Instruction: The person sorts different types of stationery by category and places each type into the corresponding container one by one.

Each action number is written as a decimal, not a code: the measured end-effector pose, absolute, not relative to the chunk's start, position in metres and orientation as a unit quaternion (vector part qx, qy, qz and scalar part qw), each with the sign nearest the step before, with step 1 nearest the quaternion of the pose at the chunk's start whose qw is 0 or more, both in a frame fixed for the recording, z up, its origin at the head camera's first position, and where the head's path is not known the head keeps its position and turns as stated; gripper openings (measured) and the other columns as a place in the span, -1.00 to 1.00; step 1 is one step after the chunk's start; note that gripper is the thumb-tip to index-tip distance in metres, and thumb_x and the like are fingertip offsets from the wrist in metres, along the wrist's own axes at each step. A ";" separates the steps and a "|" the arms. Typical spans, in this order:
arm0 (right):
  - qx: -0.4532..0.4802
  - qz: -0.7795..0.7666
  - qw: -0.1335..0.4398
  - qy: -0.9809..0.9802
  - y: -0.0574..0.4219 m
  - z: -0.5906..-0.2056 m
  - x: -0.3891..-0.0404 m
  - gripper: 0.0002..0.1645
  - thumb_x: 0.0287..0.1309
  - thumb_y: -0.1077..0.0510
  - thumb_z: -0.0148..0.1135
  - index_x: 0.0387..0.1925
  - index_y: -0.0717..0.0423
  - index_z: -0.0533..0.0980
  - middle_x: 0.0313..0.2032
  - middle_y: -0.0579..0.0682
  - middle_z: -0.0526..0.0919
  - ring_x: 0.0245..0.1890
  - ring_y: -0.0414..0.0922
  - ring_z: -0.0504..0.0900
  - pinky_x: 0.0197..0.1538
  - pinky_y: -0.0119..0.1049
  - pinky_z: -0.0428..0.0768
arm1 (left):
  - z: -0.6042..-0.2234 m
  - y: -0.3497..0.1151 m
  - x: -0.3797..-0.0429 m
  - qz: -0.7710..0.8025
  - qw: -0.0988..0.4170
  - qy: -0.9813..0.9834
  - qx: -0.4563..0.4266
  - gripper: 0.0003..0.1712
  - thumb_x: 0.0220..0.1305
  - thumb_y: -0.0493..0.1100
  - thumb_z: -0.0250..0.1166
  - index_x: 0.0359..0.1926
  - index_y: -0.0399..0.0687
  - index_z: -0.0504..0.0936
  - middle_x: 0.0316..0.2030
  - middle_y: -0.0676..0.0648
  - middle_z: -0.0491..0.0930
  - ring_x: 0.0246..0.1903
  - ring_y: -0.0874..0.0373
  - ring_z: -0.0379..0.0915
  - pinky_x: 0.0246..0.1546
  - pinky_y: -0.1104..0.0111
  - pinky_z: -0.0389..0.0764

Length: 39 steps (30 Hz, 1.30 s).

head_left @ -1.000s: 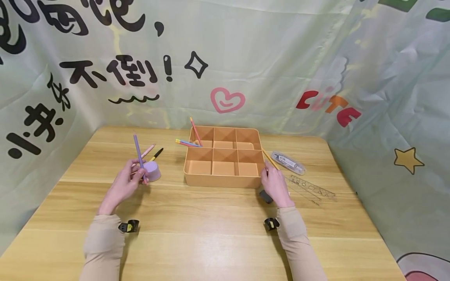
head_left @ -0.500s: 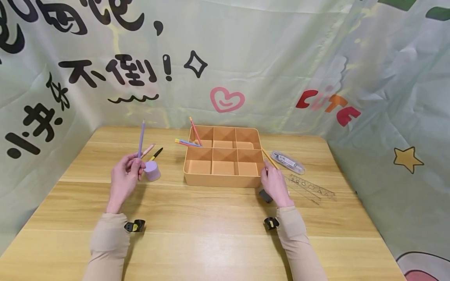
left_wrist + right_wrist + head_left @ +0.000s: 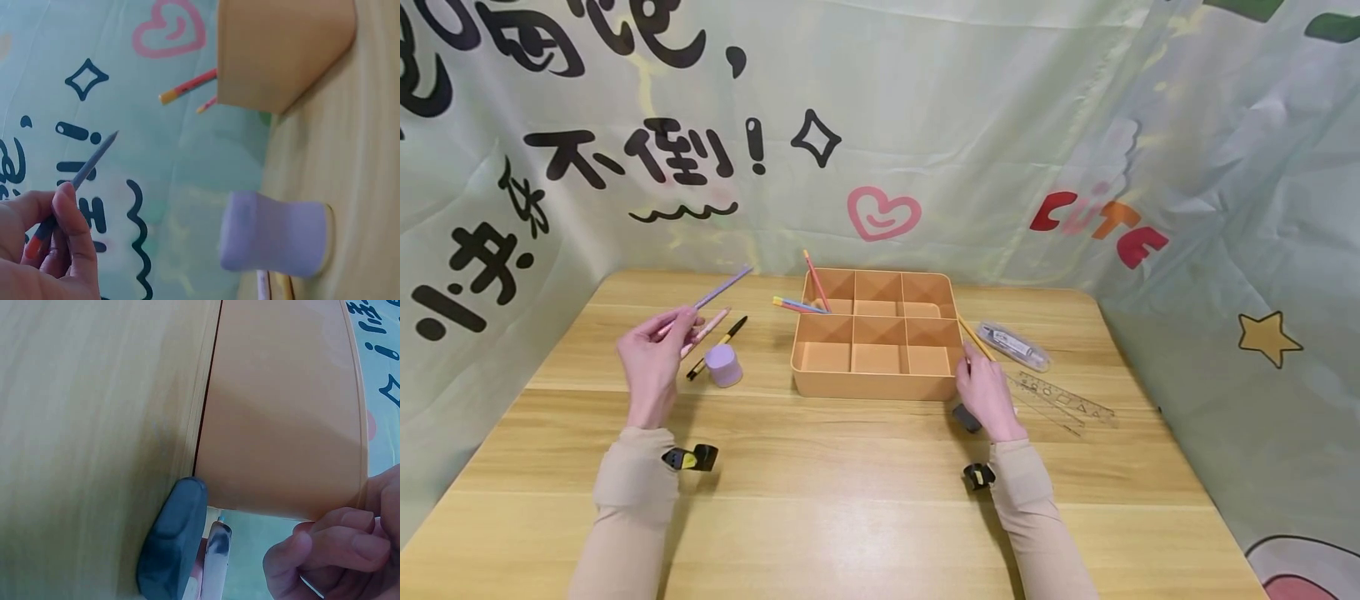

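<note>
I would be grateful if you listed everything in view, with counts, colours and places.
Box: one, tan, table's far middle
Pencils: at least three, red and blue, poking from box's back left compartment
Held pencil: one, purple, left hand
Pens: two, pink and black-yellow, left of box
Block: one, purple, beside pens
Loose pencil: one, yellow, right of box
Case: one, clear, far right
Rulers: count unclear, clear, right
Dark block: one, grey, near right hand
Table: one, wood-coloured, underneath
Cloth: pale green, printed, behind
Hands: two, bare, either side
Sleeves: two, beige, forearms
Wrist cameras: two, black, wrists
</note>
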State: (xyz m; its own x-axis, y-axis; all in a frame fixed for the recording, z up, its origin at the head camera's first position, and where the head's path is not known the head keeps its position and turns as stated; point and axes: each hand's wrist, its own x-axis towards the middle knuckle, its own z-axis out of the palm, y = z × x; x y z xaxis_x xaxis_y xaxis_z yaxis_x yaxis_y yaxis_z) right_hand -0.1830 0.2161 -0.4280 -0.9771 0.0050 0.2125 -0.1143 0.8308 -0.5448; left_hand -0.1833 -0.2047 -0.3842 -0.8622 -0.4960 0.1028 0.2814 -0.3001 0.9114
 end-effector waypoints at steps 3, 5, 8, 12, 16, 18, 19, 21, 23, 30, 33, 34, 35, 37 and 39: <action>0.030 0.291 0.105 -0.951 0.216 -0.428 -0.183 -0.46 0.41 0.25 -0.08 0.31 0.48 0.38 -0.02 0.51 0.64 -0.25 0.30 0.67 -0.08 0.21 0.61 | -0.375 -0.200 -0.191 -0.822 0.218 -0.518 0.092 -0.93 0.11 -0.40 0.47 -0.33 -0.30 0.77 -0.53 -0.09 0.77 -0.57 0.19 0.72 -0.41 0.45 0.74; 0.031 0.291 0.105 -0.951 0.216 -0.428 -0.183 -0.46 0.40 0.26 -0.08 0.30 0.49 0.38 -0.13 0.49 0.68 -0.37 0.23 0.64 -0.20 0.14 0.62 | -0.370 -0.196 -0.196 -0.831 0.199 -0.512 0.088 -0.91 0.09 -0.41 0.49 -0.33 -0.30 0.77 -0.51 -0.09 0.78 -0.55 0.17 0.74 -0.36 0.41 0.74; 0.031 0.293 0.101 -0.950 0.216 -0.428 -0.184 -0.46 0.41 0.27 -0.07 0.31 0.50 0.37 -0.30 0.43 0.68 -0.50 0.12 0.54 -0.32 0.06 0.57 | -0.363 -0.189 -0.204 -0.836 0.172 -0.513 0.085 -0.89 0.05 -0.41 0.52 -0.35 -0.25 0.77 -0.51 -0.05 0.78 -0.55 0.20 0.73 -0.36 0.41 0.75; 0.033 0.290 0.101 -0.951 0.216 -0.428 -0.184 -0.46 0.40 0.27 -0.06 0.30 0.51 0.37 -0.32 0.43 0.67 -0.47 0.14 0.54 -0.25 0.12 0.58 | -0.358 -0.179 -0.217 -0.825 0.154 -0.539 0.072 -0.89 0.06 -0.36 0.53 -0.38 -0.13 0.77 -0.49 0.04 0.77 -0.54 0.27 0.68 -0.40 0.51 0.72; 0.036 0.285 0.108 -0.952 0.216 -0.428 -0.183 -0.46 0.39 0.26 -0.07 0.29 0.51 0.38 -0.22 0.48 0.68 -0.34 0.26 0.63 -0.11 0.20 0.60 | -0.356 -0.167 -0.234 -0.801 0.148 -0.577 0.054 -0.91 0.19 -0.33 0.44 -0.27 -0.25 0.74 -0.48 0.06 0.75 -0.52 0.31 0.65 -0.39 0.54 0.70; 0.037 0.284 0.109 -0.952 0.216 -0.428 -0.183 -0.46 0.40 0.26 -0.08 0.29 0.51 0.39 -0.12 0.50 0.67 -0.25 0.33 0.66 -0.03 0.23 0.60 | -0.357 -0.160 -0.243 -0.767 0.147 -0.622 0.048 -0.80 0.28 -0.29 0.37 -0.15 -0.39 0.71 -0.50 0.12 0.72 -0.51 0.36 0.62 -0.37 0.58 0.68; 0.038 0.283 0.110 -0.952 0.216 -0.428 -0.183 -0.46 0.40 0.26 -0.08 0.28 0.51 0.39 -0.06 0.51 0.65 -0.19 0.36 0.67 0.02 0.24 0.59 | -0.358 -0.157 -0.247 -0.743 0.149 -0.651 0.049 -0.73 0.32 -0.26 0.34 -0.09 -0.45 0.69 -0.51 0.16 0.70 -0.51 0.40 0.60 -0.36 0.60 0.66; 0.039 0.283 0.111 -0.952 0.216 -0.428 -0.183 -0.47 0.40 0.25 -0.08 0.28 0.51 0.39 0.02 0.52 0.62 -0.11 0.38 0.67 0.06 0.25 0.58 | -0.359 -0.152 -0.254 -0.687 0.152 -0.709 0.051 -0.61 0.37 -0.19 0.31 0.00 -0.51 0.66 -0.52 0.23 0.67 -0.50 0.46 0.55 -0.33 0.62 0.61; 0.040 0.283 0.112 -0.952 0.216 -0.428 -0.183 -0.47 0.40 0.26 -0.08 0.28 0.51 0.40 0.03 0.52 0.62 -0.10 0.38 0.67 0.06 0.25 0.58 | -0.361 -0.147 -0.260 -0.637 0.149 -0.754 0.054 -0.58 0.39 -0.14 0.29 0.02 -0.49 0.66 -0.46 0.16 0.70 -0.45 0.47 0.50 -0.27 0.62 0.53; 0.038 0.287 0.112 -0.951 0.216 -0.429 -0.183 -0.47 0.40 0.26 -0.07 0.28 0.50 0.39 0.10 0.51 0.58 0.03 0.41 0.64 0.14 0.25 0.57 | -0.370 -0.136 -0.275 -0.556 0.096 -0.824 0.055 -0.60 0.40 -0.11 0.27 0.02 -0.40 0.69 -0.04 -0.35 0.69 -0.26 0.25 0.44 -0.20 0.49 0.40; 0.036 0.287 0.109 -0.951 0.215 -0.429 -0.183 -0.47 0.41 0.25 -0.07 0.29 0.50 0.39 0.13 0.50 0.57 0.06 0.41 0.62 0.15 0.25 0.56 | -0.374 -0.134 -0.278 -0.547 0.057 -0.833 0.060 -0.58 0.41 -0.08 0.27 0.05 -0.38 0.68 0.04 -0.37 0.66 -0.10 0.07 0.49 -0.15 0.44 0.39; 0.035 0.286 0.108 -0.951 0.215 -0.429 -0.183 -0.47 0.41 0.25 -0.07 0.29 0.49 0.39 0.13 0.49 0.57 0.06 0.41 0.62 0.15 0.25 0.56 | -0.375 -0.134 -0.279 -0.547 0.043 -0.834 0.061 -0.57 0.41 -0.08 0.27 0.07 -0.37 0.67 0.07 -0.36 0.65 -0.04 0.03 0.49 -0.12 0.43 0.39; 0.036 0.285 0.108 -0.952 0.215 -0.429 -0.183 -0.47 0.41 0.25 -0.07 0.29 0.49 0.39 0.12 0.49 0.57 0.06 0.41 0.62 0.14 0.25 0.56 | -0.376 -0.133 -0.280 -0.546 0.032 -0.835 0.062 -0.57 0.41 -0.07 0.26 0.08 -0.36 0.66 0.10 -0.36 0.64 0.00 -0.01 0.49 -0.09 0.43 0.39; 0.036 0.285 0.110 -0.952 0.215 -0.430 -0.183 -0.47 0.40 0.25 -0.06 0.29 0.49 0.39 0.12 0.50 0.58 0.05 0.42 0.62 0.14 0.25 0.56 | -0.378 -0.132 -0.281 -0.547 0.017 -0.835 0.062 -0.56 0.42 -0.07 0.26 0.10 -0.36 0.64 0.12 -0.36 0.63 0.04 -0.03 0.48 -0.07 0.44 0.38; 0.037 0.285 0.114 -0.951 0.215 -0.429 -0.183 -0.47 0.40 0.26 -0.06 0.28 0.50 0.40 0.11 0.50 0.58 0.05 0.42 0.62 0.14 0.25 0.56 | -0.380 -0.132 -0.282 -0.540 0.015 -0.839 0.060 -0.57 0.41 -0.08 0.26 0.08 -0.36 0.65 0.10 -0.36 0.63 -0.01 -0.01 0.47 -0.12 0.45 0.37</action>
State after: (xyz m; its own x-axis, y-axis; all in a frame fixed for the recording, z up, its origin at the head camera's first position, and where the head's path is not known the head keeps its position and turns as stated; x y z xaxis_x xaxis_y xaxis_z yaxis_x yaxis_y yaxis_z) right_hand -0.1831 0.2155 -0.4295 -0.9715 -0.0062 0.2371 -0.1356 0.8346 -0.5339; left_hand -0.2816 -0.1315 -0.3803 -0.9923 -0.1170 -0.0399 -0.0848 0.4086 0.9088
